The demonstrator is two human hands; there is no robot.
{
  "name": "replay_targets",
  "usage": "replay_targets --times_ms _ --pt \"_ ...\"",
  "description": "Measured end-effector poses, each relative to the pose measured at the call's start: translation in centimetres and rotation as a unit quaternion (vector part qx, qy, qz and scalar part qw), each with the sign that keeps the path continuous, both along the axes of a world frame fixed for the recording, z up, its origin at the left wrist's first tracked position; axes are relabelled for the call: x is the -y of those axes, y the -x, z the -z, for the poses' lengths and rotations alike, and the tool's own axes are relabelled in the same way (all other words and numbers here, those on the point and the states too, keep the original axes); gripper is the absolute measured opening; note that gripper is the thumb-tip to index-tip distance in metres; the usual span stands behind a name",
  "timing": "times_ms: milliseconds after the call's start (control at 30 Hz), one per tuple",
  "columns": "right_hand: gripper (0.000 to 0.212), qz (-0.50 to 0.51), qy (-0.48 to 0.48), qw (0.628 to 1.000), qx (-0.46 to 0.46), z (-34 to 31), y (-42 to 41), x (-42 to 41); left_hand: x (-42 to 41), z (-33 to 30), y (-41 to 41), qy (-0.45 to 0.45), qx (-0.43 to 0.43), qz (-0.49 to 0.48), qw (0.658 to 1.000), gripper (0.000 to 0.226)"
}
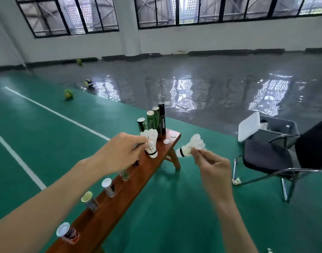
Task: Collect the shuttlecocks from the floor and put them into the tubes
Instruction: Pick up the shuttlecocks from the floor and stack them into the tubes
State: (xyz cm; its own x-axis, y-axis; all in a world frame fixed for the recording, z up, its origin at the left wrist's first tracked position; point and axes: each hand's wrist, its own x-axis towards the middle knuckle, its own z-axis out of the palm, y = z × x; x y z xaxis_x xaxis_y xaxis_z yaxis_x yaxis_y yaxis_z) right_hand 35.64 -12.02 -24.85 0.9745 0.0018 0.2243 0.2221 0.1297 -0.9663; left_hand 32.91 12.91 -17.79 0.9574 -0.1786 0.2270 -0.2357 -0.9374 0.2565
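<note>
Head view: we note left hand [118,152] pinching shuttlecock stack [150,143] over counter [120,201]; right hand [209,165] pinching single shuttlecock [190,146] by feathers; tubes [153,120] upright at far end.

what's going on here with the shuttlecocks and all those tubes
A person is sorting shuttlecocks at a wooden bench lined with tubes. The left hand holds a stack of shuttlecocks over the bench, cork ends down. The right hand pinches a single shuttlecock by its feathers, off the bench's side. Neither is in a tube yet. One more shuttlecock lies on the floor by a chair.
</note>
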Motion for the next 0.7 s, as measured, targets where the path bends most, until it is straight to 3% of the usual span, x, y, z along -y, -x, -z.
replay_targets --times_ms 133,333,533,700 --pt "0.02 -0.043 0.014 0.996 -0.072 2.1 -9.2 -2.8 -1.8 0.5 -7.2 0.02 -0.016 -0.048 0.999 0.024" --pt "0.014 -0.081 0.024 0.994 -0.066 4.3 -23.0 -8.3 -7.0 3.8 -18.2 0.07 -0.022 -0.099 0.992 0.017" --pt "0.018 -0.063 0.057 0.995 -0.056 5.2 -39.2 -12.8 -13.6 9.2 -33.7 0.162 -0.038 -0.142 0.976 0.023" --pt "0.008 -0.007 0.076 0.996 -0.047 4.7 -51.5 -15.6 -16.4 12.7 -45.7 0.133 -0.079 -0.185 0.97 0.022"
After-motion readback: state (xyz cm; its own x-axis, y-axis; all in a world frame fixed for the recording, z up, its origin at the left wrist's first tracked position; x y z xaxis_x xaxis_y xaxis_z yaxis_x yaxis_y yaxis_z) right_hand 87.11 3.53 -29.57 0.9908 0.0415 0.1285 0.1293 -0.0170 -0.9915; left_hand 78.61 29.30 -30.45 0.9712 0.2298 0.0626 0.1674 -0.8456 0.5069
